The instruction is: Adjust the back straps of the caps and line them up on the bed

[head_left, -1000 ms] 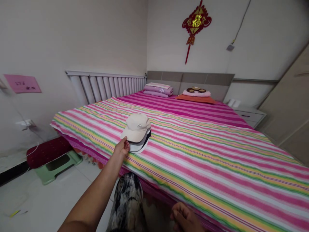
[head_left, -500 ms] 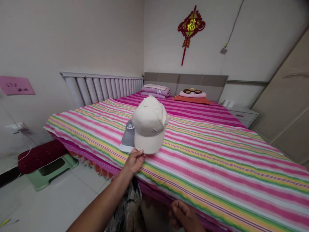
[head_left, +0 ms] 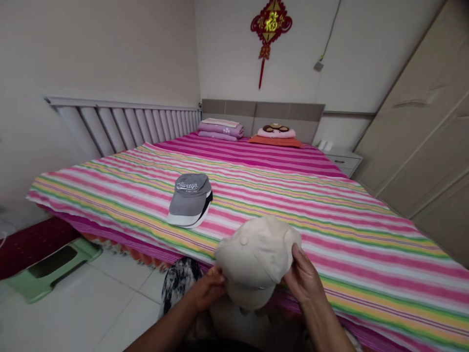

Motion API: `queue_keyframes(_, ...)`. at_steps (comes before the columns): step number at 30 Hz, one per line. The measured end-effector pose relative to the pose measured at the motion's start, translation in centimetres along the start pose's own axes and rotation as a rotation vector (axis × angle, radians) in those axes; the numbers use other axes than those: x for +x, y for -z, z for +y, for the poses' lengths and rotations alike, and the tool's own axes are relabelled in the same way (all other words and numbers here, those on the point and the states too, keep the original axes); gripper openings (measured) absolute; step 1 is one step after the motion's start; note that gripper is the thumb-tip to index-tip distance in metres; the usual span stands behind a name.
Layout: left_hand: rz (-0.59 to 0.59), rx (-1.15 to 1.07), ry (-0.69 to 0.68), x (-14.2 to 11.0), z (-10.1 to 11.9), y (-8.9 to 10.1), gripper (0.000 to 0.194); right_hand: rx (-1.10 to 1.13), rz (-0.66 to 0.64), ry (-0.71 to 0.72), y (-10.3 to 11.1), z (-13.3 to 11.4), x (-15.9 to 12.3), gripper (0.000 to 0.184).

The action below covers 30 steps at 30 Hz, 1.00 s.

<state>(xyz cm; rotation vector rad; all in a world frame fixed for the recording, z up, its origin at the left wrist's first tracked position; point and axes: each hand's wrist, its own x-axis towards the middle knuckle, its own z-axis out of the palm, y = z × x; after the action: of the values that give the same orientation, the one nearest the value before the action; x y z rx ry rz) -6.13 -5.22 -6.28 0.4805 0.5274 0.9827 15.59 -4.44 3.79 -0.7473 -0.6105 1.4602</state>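
Note:
A cream baseball cap point(head_left: 256, 254) is held up between both my hands at the near edge of the bed, its brim pointing down toward me. My left hand point(head_left: 211, 288) grips it at the left by the brim, fingers closed. On the other side my right hand point(head_left: 302, 276) grasps the cap's right edge, thumb on the outside; some fingers are hidden behind it. Farther off to the left, a grey cap point(head_left: 190, 195) with white lettering and a pale brim lies on the striped bedspread, apart from both hands. A black edge shows beneath its right side.
The bed point(head_left: 348, 210) fills the middle, with folded purple bedding point(head_left: 222, 129) and a pink pillow point(head_left: 276, 132) by the headboard point(head_left: 286, 115). A green stool point(head_left: 51, 276) stands on the floor at left. A white nightstand point(head_left: 342, 159) is at far right.
The cream cap has come down, nearer to me and to the right, uncovering the grey cap. My right hand has risen and taken hold of it too. The view has shifted right.

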Motion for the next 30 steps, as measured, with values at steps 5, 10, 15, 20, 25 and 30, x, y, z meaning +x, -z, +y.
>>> queue_keyframes(5,-0.039,0.076,0.117,0.9,3.2,-1.8,0.033,-0.063,0.005,-0.003,0.8,0.7,-0.9,0.034)
queue_keyframes(10,-0.247,0.083,0.070,2.1,4.8,-4.8,0.038,-0.080,0.027,0.003,2.0,0.0,-1.8,0.043)
queue_keyframes(15,-0.174,0.129,0.021,2.6,6.0,-6.0,0.031,-0.131,0.054,0.020,3.9,-0.6,-2.8,0.055)
queue_keyframes(20,-0.143,0.179,-0.005,2.2,6.6,-7.3,0.022,-0.240,-0.023,-0.076,5.5,-0.7,-3.8,0.056)
queue_keyframes(25,-0.163,0.217,0.005,1.7,6.4,-8.2,0.026,-0.242,-0.098,-0.206,6.2,-0.9,-4.6,0.037)
queue_keyframes(30,-0.167,0.336,0.071,1.4,6.4,-8.6,0.038,-0.243,-0.195,-0.164,5.1,-1.6,-5.0,0.025)
